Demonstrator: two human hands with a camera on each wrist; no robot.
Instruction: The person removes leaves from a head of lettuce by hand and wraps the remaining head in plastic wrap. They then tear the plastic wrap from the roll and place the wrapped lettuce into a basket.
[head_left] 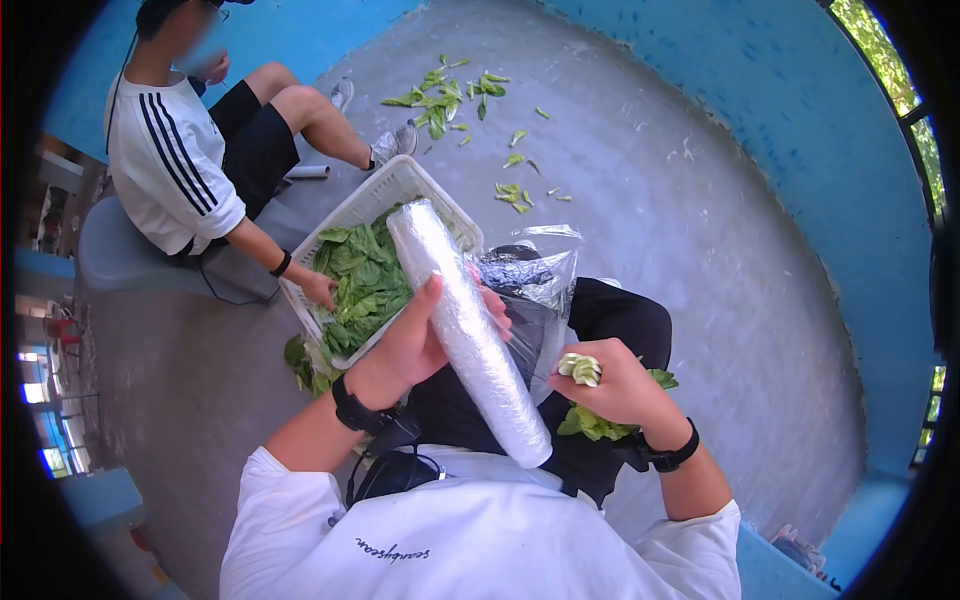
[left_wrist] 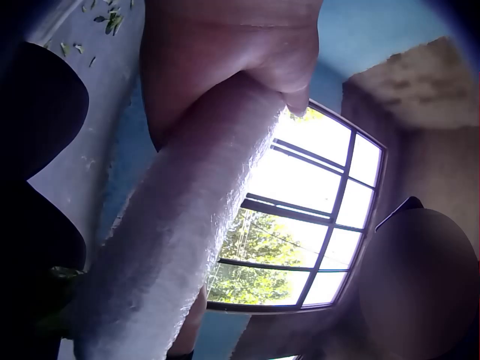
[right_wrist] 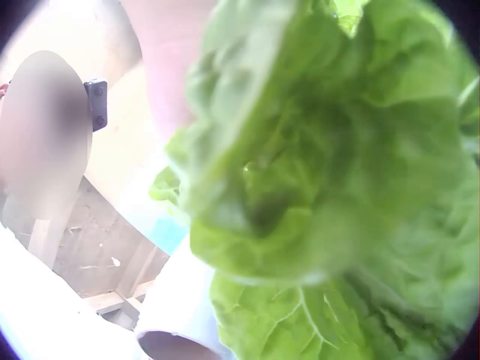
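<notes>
My left hand (head_left: 412,340) grips a long roll of clear plastic wrap (head_left: 470,335), which slants across my lap in the head view. In the left wrist view the same roll (left_wrist: 165,217) runs down from the palm. A loose crinkled sheet of film (head_left: 550,290) hangs between the roll and my right hand (head_left: 620,385). That hand holds a bunch of leafy lettuce (head_left: 597,425), its pale cut stem ends showing at the thumb side. Broad green leaves (right_wrist: 322,165) fill much of the right wrist view, with the roll's hollow end below.
A white plastic crate (head_left: 455,205) of green leaves (head_left: 360,275) stands ahead on the left. Another person (head_left: 175,170) sits beside it, one hand among the leaves. Leaf scraps (head_left: 440,100) litter the grey floor (head_left: 640,150). A blue wall (head_left: 800,180) curves along the right.
</notes>
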